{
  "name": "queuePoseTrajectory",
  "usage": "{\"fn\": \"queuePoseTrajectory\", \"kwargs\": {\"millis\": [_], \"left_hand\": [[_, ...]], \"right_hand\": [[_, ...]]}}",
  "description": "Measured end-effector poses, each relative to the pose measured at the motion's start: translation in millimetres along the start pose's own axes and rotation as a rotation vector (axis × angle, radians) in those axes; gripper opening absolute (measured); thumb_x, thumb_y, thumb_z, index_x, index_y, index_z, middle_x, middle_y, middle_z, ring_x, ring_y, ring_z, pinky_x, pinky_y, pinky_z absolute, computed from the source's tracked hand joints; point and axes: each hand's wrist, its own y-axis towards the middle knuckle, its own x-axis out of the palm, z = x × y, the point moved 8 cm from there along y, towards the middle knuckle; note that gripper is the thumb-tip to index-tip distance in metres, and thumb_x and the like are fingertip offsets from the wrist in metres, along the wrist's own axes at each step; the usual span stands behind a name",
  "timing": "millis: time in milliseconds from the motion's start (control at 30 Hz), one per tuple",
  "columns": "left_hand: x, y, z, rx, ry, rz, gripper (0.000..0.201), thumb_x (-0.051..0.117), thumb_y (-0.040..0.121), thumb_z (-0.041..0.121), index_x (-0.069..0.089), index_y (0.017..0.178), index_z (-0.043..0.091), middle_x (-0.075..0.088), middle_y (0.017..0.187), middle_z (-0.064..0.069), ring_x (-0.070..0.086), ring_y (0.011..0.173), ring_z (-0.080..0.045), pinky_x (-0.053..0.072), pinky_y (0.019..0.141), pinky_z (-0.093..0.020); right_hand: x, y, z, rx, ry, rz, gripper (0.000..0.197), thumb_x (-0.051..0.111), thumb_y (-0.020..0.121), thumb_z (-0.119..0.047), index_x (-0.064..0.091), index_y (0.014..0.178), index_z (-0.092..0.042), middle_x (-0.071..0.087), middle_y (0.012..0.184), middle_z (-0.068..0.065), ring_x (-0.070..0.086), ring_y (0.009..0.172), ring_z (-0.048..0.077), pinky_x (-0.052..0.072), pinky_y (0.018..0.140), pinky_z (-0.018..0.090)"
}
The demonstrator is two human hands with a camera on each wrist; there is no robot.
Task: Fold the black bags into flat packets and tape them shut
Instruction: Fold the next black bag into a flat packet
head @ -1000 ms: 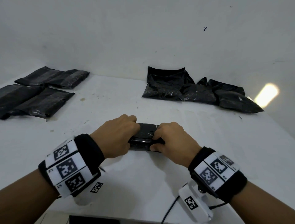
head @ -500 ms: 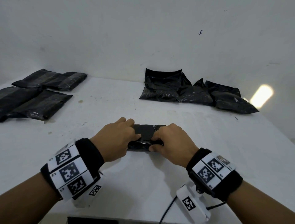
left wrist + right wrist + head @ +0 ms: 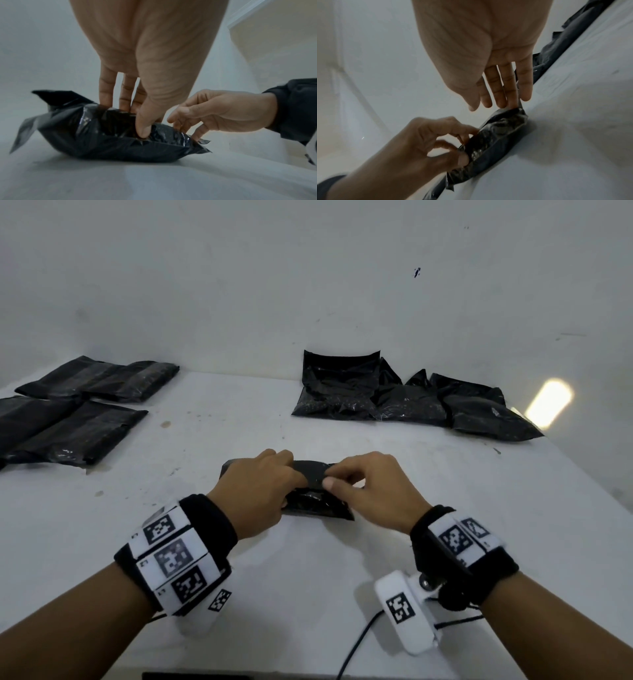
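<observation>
The left hand grips the black bag: in the left wrist view its thumb digs into the near face while its fingers reach over the top and press the far side. The right hand hovers over the bag's right end with fingers extended and relaxed; in the right wrist view one fingertip touches the bag's upturned edge, and nothing is pinched. The bag lies partly folded on the white table, puffy in the middle, with a loose flap sticking out at its left end.

Outward from the hands, at about 1 o'clock against the wall, a heap of crumpled unfolded bags rests on the tabletop. At about 10 o'clock, well apart from the work, flat folded packets lie side by side, another packet just behind them. Both wrists wear black bands with white marker tags. A black cable trails off the near table edge.
</observation>
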Motion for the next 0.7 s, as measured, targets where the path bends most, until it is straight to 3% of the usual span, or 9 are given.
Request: {"fn": "queuePoseTrajectory", "kwargs": {"millis": [67, 167, 267, 333, 433, 533, 600, 700], "left_hand": [[-2, 6, -6, -0.016, -0.029, 0.023, 0.046, 0.055, 0.089, 0.01, 0.059, 0.128, 0.036, 0.051, 0.11, 0.002, 0.049, 0.104, -0.02, 0.048, 0.075, -0.037], [-2, 14, -17, -0.052, -0.087, 0.047, 0.048, 0.057, 0.087, 0.005, 0.063, 0.124, 0.035, 0.053, 0.109, 0.001, 0.05, 0.105, -0.022, 0.048, 0.078, -0.04], [2, 20, -23, -0.08, -0.117, 0.033, 0.047, 0.058, 0.088, 0.008, 0.063, 0.125, 0.037, 0.051, 0.107, 0.002, 0.049, 0.106, -0.02, 0.046, 0.079, -0.037], [4, 22, -25, -0.086, -0.129, 0.03, 0.048, 0.059, 0.088, 0.009, 0.062, 0.126, 0.037, 0.051, 0.106, 0.003, 0.049, 0.105, -0.019, 0.045, 0.078, -0.036], [5, 23, -27, -0.094, -0.161, 0.04, 0.049, 0.06, 0.088, 0.007, 0.063, 0.125, 0.038, 0.051, 0.104, 0.005, 0.049, 0.102, -0.018, 0.041, 0.074, -0.033], [7, 23, -28, -0.097, -0.164, 0.033, 0.05, 0.061, 0.088, 0.008, 0.062, 0.128, 0.039, 0.051, 0.106, 0.006, 0.048, 0.104, -0.017, 0.043, 0.076, -0.035], [8, 23, -29, -0.101, -0.165, 0.028, 0.051, 0.061, 0.089, 0.009, 0.06, 0.13, 0.04, 0.05, 0.107, 0.007, 0.048, 0.106, -0.017, 0.044, 0.078, -0.035], [8, 23, -29, -0.106, -0.167, 0.028, 0.051, 0.06, 0.09, 0.01, 0.059, 0.131, 0.04, 0.049, 0.107, 0.007, 0.047, 0.107, -0.017, 0.044, 0.079, -0.035]], "right_hand": [[-11, 12, 19, 0.092, 0.049, 0.058, 0.012, 0.067, 0.091, -0.021, 0.078, 0.093, -0.015, 0.073, 0.082, -0.007, 0.067, 0.076, 0.007, 0.05, 0.071, 0.022], [-25, 30, 59, 0.303, 0.153, 0.15, 0.014, 0.061, 0.093, -0.011, 0.071, 0.084, -0.015, 0.071, 0.085, 0.005, 0.071, 0.081, 0.023, 0.053, 0.063, 0.027], [-32, 53, 94, 0.431, 0.085, 0.21, 0.024, 0.056, 0.09, -0.003, 0.066, 0.074, -0.019, 0.069, 0.099, 0.013, 0.069, 0.091, 0.032, 0.059, 0.072, 0.038], [-32, 71, 109, 0.462, -0.038, 0.196, 0.02, 0.055, 0.089, -0.003, 0.07, 0.086, -0.016, 0.067, 0.112, 0.013, 0.066, 0.101, 0.032, 0.057, 0.082, 0.038], [-26, 92, 127, 0.5, -0.188, 0.098, 0.032, 0.054, 0.094, -0.007, 0.064, 0.123, -0.014, 0.055, 0.136, 0.013, 0.056, 0.12, 0.03, 0.045, 0.096, 0.031], [-19, 107, 137, 0.48, -0.319, 0.011, 0.041, 0.053, 0.095, -0.016, 0.057, 0.135, -0.022, 0.043, 0.147, 0.011, 0.048, 0.129, 0.031, 0.039, 0.106, 0.033], [-18, 112, 140, 0.462, -0.369, -0.018, 0.038, 0.056, 0.092, -0.014, 0.064, 0.128, -0.023, 0.05, 0.143, 0.009, 0.053, 0.124, 0.029, 0.043, 0.102, 0.03], [-23, 113, 138, 0.42, -0.357, 0.03, 0.029, 0.063, 0.088, -0.012, 0.072, 0.114, -0.021, 0.061, 0.129, 0.005, 0.06, 0.114, 0.025, 0.045, 0.085, 0.025]]}}
